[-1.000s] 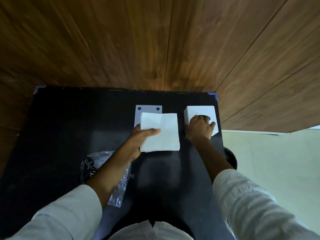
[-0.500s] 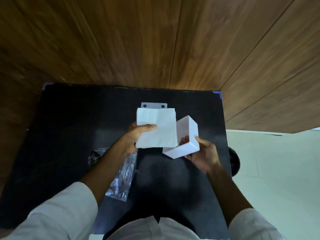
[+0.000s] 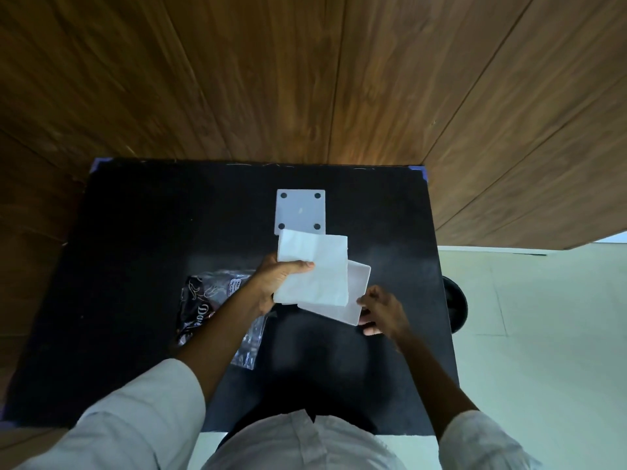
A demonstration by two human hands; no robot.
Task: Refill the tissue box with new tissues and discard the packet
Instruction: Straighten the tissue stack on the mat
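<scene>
My left hand (image 3: 276,281) grips a white stack of tissues (image 3: 315,268) by its left edge, holding it above the black table (image 3: 135,266). Just under and to the right of the stack is the white tissue box (image 3: 356,293), turned with its open side up; the stack covers its left part. My right hand (image 3: 381,312) holds the box at its near right corner. The box's white square lid (image 3: 300,210), with dark dots at its corners, lies flat farther back. The crumpled clear and black tissue packet (image 3: 203,307) lies on the table beneath my left forearm.
A wooden wall (image 3: 305,79) rises right behind the table. To the right, past the table's edge, are a pale floor (image 3: 543,334) and a dark round object (image 3: 456,305) low beside the table.
My right hand lifted the box off the table's back right, brought it toward me and turned its opening up. The tissue stack now hangs over the box.
</scene>
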